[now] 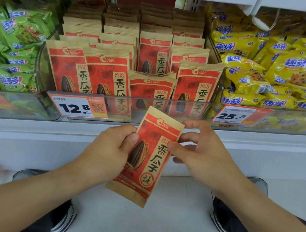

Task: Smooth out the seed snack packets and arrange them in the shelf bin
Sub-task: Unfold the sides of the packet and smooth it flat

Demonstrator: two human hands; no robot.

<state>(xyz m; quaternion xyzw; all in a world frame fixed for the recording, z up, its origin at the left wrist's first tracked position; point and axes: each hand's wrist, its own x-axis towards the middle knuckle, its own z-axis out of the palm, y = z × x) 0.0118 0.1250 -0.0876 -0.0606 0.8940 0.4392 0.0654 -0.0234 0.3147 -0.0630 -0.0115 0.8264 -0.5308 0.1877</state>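
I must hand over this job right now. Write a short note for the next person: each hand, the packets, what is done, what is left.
Left hand grips the seed packet by its left edge; right hand pinches its right edge. The packet is in front of the clear bin, below its rim.
Done: rows of packets stand in the bin.
Left: smooth this packet and place it, perhaps by the low, slumped packet in the front row.

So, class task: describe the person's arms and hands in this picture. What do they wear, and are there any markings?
Both forearms are bare, with no sleeves in view. The left hand and the right hand wear no gloves, and no rings, watch or bracelet show on the fingers or wrists. No marks or tattoos are visible.
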